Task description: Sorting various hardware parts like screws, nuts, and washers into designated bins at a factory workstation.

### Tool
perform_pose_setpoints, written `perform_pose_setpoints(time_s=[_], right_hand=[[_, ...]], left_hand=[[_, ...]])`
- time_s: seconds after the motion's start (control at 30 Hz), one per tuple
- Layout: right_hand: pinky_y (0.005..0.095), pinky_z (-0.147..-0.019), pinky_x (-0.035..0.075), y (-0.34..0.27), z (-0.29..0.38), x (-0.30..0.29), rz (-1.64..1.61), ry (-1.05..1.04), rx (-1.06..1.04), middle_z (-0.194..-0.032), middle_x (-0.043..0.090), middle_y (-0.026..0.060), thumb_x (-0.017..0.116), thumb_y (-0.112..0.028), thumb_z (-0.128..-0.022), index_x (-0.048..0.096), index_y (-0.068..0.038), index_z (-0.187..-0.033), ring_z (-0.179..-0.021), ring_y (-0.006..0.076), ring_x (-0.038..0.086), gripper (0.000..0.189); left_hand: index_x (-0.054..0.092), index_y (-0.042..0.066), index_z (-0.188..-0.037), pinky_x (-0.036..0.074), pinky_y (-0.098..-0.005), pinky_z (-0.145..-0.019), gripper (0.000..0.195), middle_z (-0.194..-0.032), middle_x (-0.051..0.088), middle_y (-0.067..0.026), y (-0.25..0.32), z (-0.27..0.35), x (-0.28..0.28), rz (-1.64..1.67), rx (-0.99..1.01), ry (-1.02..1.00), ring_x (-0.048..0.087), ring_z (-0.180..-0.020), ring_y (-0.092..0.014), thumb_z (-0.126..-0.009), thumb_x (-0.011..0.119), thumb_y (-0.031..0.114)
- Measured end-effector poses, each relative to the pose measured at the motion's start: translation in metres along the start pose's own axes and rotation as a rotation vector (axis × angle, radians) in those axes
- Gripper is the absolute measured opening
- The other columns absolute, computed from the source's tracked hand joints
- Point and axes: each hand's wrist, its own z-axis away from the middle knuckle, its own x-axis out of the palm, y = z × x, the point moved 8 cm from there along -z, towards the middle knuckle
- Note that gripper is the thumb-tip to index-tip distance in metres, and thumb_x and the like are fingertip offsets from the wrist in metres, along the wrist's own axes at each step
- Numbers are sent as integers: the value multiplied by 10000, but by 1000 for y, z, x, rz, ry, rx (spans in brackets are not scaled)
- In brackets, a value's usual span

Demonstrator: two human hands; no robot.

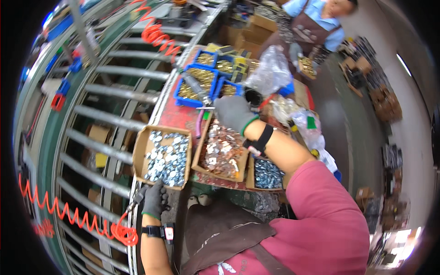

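My left hand [154, 200], in a grey glove, is at the near edge of a shallow cardboard box [140, 164] holding shiny silver metal pieces. Its fingers are curled; whether they grip the box rim is unclear. An air-hose fitting [130, 207] is close beside that hand. My right hand [234, 113], gloved too, reaches over the far end of a cardboard tray of flat copper-coloured metal parts [221, 151]. Its fingertips are hidden. Just left of it lies a grey cylindrical tool [196, 87] across a blue bin of brass-coloured parts [180, 99], near a purple handle [199, 123].
A roller conveyor [103, 117] runs along the left, with red coiled air hoses [68, 216]. Another box of dark bluish metal parts [268, 173] sits at the bench's right. Beyond a plastic bag [270, 74], a person [309, 31] holds a tray of brass-coloured parts [307, 67].
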Motion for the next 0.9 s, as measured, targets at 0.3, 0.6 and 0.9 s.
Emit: perform_pose_setpoints(time_s=[0.3, 0.6, 0.9], right_hand=[[447, -763, 533, 69, 175, 42, -719, 459, 457, -916, 681, 184, 568, -378, -917, 682, -88, -923, -839, 383, 669, 312], [219, -423, 315, 119, 309, 152, -2226, 490, 1186, -664, 584, 33, 626, -310, -938, 607, -89, -967, -489, 71, 359, 224], [225, -403, 256, 107, 262, 188, -2554, 825, 1259, -662, 357, -15, 604, -241, -899, 536, -128, -885, -480, 85, 335, 133]], left_hand=[[439, 220, -712, 276, -211, -310, 290, -532, 378, 69, 1, -17, -6, 40, -108, -77, 350, -380, -84, -971, 529, 313], [482, 232, -773, 283, -205, -318, 189, -563, 382, 79, -1, -20, -4, 51, -150, -83, 371, -412, -64, -937, 556, 291], [422, 226, -658, 248, -224, -322, 351, -487, 352, 70, -3, -12, 0, 57, -166, -48, 325, -359, -87, -954, 536, 376]])
